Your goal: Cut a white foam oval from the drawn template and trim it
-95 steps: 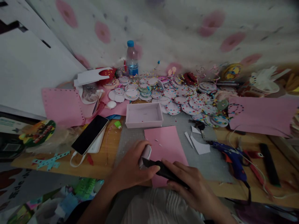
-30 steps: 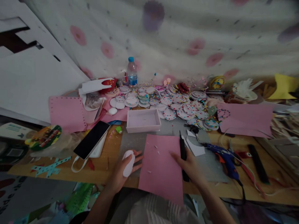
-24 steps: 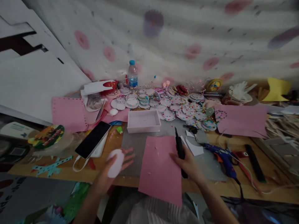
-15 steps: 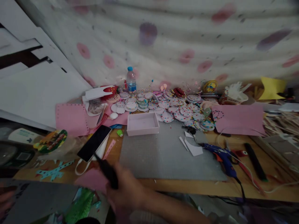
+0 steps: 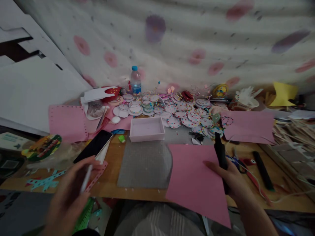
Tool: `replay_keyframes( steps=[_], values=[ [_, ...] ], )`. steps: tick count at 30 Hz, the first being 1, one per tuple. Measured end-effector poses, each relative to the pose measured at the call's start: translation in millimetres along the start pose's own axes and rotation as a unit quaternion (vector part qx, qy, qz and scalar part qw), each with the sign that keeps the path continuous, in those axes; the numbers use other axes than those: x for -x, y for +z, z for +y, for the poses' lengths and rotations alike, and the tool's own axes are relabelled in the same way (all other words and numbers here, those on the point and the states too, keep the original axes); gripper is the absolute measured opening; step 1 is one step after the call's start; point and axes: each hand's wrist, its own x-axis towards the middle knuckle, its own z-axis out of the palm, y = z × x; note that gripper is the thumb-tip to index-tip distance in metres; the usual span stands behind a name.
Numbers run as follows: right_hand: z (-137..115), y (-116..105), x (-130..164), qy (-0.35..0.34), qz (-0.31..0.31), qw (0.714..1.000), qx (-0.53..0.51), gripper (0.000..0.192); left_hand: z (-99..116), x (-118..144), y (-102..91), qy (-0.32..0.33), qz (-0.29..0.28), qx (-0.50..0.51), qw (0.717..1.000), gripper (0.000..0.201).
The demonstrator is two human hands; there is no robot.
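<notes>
A: We have the pink sheet [image 5: 197,182] lying over the near edge of the bench [image 5: 110,185], its corner hanging off toward us. Our right hand [image 5: 231,178] is clamped on the black cutter [image 5: 220,154], fingers wrapped round the handle, and the fingertips rest on the sheet's right edge.

B: And our left hand [image 5: 67,193]?

A: It is blurred, low at the left. The fingers are closed on a thin white stick [image 5: 86,178], just beside the pink strip [image 5: 97,173] and the phone [image 5: 93,150].

B: How do we handle the sheet well from here?

A: As we judge it, we want the sheet flat on the grey mat [image 5: 145,164], which it only overlaps at the right. Any cut is better made over the mat than over the bare wood or the overhang. We should keep the cutter's tip pointed away and our fingers clear of its line.

B: What about the containers?

A: The white tray [image 5: 147,128] behind the mat looks bare inside; we see only its pale floor. The bottle [image 5: 135,80] stands upright at the back with its blue cap on; how full it is we cannot tell. Between them lies a heap of dotted paper discs [image 5: 182,113], loose on the bench and not in anything. Another pink sheet [image 5: 248,126] lies further right.
</notes>
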Motion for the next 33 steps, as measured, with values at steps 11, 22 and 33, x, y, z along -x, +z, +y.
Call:
replay_keyframes(
  steps=[11, 22, 33],
  values=[
    [43, 86, -32, -0.188, 0.007, 0.974, 0.125, 0.037, -12, -28, 135.2, 0.191, -0.322, -0.101, 0.922, 0.079],
    [54, 39, 4, -0.141, -0.032, 0.988, 0.06, 0.033, -47, -33, 121.7, 0.14, -0.214, -0.179, 0.95, 0.06],
    [48, 63, 2, -0.211, -0.196, 0.894, 0.344, 0.042, -86, 23, 52.9, 0.06, -0.093, -0.313, 0.943, 0.054]
  ],
)
